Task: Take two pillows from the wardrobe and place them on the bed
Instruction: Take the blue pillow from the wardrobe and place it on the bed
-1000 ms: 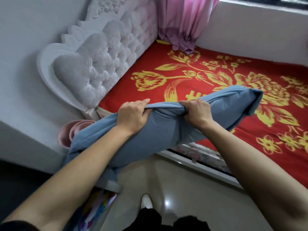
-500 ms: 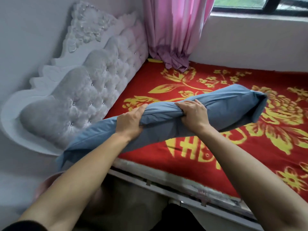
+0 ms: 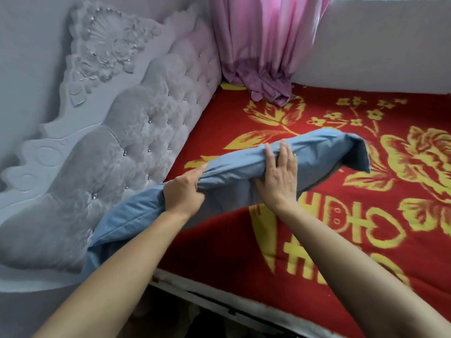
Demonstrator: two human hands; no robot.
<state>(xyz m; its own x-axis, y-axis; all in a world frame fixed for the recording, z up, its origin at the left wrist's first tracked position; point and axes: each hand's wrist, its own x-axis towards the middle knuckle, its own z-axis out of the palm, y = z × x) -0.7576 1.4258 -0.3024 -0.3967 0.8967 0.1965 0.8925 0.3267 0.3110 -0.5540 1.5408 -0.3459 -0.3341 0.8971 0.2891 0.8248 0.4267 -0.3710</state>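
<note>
The blue pillow [image 3: 231, 167] lies across the red flowered bed [image 3: 317, 215], near the padded headboard [image 3: 127, 147]. My left hand [image 3: 183, 191] pinches its upper fold tight. My right hand [image 3: 278, 176] rests on it, fingers spread flat.

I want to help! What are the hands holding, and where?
The left hand grips the blue pillow by its bunched top edge; the right hand lies open against the pillow's middle.

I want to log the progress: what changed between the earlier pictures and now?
The blue pillow went from beside the bed to over the red blanket, near the headboard. The right hand opened from a fist to flat fingers on it. The left hand still grips its edge.
</note>
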